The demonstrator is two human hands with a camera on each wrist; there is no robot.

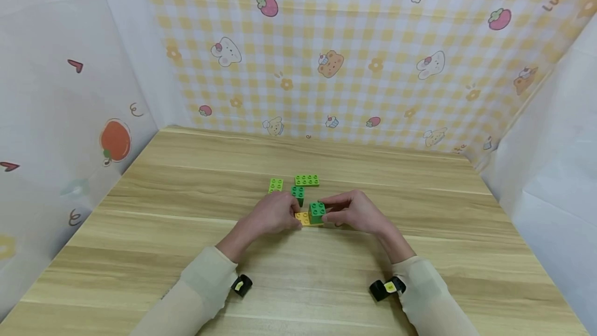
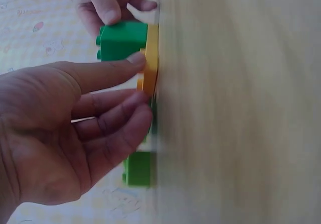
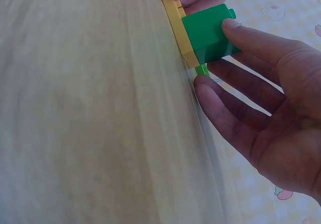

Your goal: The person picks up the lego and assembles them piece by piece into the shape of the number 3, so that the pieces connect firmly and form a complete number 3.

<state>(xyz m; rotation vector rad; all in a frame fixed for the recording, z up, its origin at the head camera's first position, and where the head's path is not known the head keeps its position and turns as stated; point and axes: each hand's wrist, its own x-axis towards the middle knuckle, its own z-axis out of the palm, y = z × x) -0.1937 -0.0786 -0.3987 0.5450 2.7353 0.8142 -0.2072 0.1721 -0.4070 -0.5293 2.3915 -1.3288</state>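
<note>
On the table, a flat yellow-orange building brick [image 1: 302,218] carries a taller green brick [image 1: 317,212] on its right end. My left hand [image 1: 275,212] pinches the yellow brick's left end; in the left wrist view the thumb presses its studded side [image 2: 142,78]. From the right, my right hand [image 1: 356,213] holds the green brick between thumb and fingers, the thumb near its studded top in the right wrist view [image 3: 210,33]. A darker green brick [image 1: 297,194] stands just behind the left hand's fingertips.
Behind the hands lie two light green bricks, one [image 1: 276,185] at the left and a longer one [image 1: 307,180] at the right. The wooden table [image 1: 373,170] meets a patterned cloth [image 1: 289,40] at the back and white cloth on both sides.
</note>
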